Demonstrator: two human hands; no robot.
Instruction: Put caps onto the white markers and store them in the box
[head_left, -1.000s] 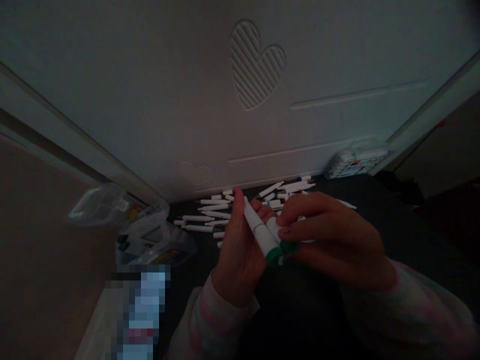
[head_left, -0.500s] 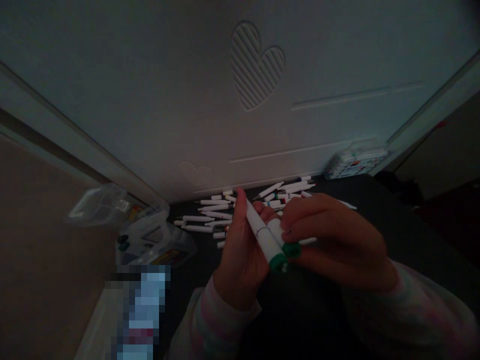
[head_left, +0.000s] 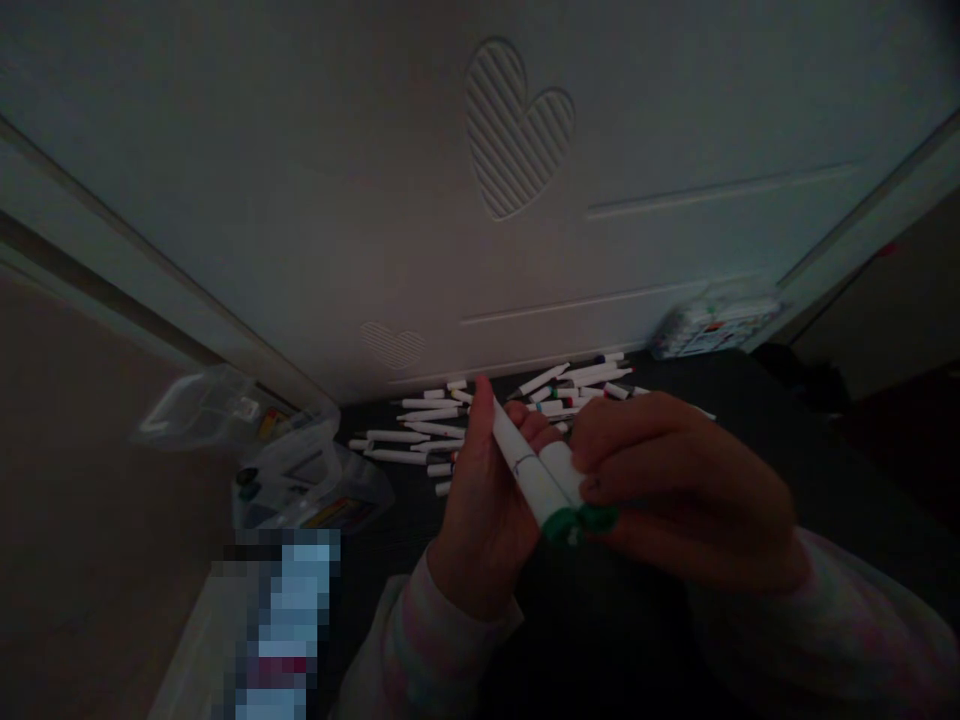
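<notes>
My left hand (head_left: 484, 510) is closed around a white marker (head_left: 525, 460) with a green end that points toward me. The marker's far end is hidden behind the thumb and fingers. Between the fingertips of my right hand (head_left: 675, 480) is a short white marker cap (head_left: 561, 470) with a green end, held right against the marker's side. My right fingers partly cover it. Behind both hands, a spread of white markers (head_left: 397, 457) and loose caps (head_left: 456, 384) lies on the dark tabletop (head_left: 780, 430).
A clear plastic case (head_left: 311, 480) with its lid (head_left: 199, 408) up stands at the left. Against the white heart-patterned panel (head_left: 517, 270), a clear case with a colourful label (head_left: 716, 325) stands at the back right. A pixelated patch covers the lower left.
My right hand has shifted slightly right and toward me, turning the cap so its green end sits beside the marker's green end. My left hand keeps its hold almost unmoved.
</notes>
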